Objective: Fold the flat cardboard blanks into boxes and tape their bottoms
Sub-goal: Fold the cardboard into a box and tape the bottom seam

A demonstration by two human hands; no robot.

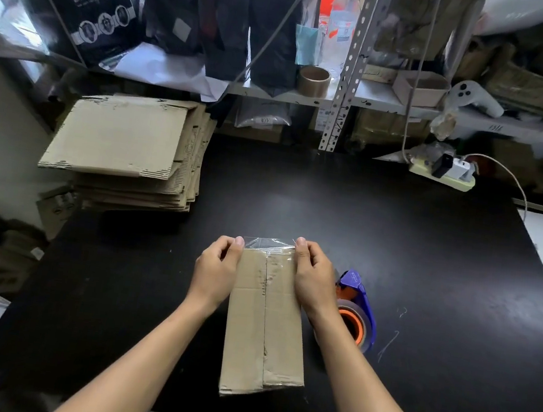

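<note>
A folded cardboard box [263, 328] stands on the black table [411, 257] in front of me, its closed flaps facing up with clear tape running down the centre seam. A loose end of clear tape [269, 244] sticks out past the box's far edge. My left hand [218, 267] pinches the tape's left corner at the far left of the box. My right hand [312, 276] pinches its right corner at the far right. A blue and orange tape dispenser [354, 310] lies on the table just right of the box.
A stack of flat cardboard blanks [126, 150] sits at the table's back left. Behind the table, metal shelving [344, 77] holds black bags, a brown tape roll [314, 81] and small boxes. A power strip [443, 174] lies at the back right.
</note>
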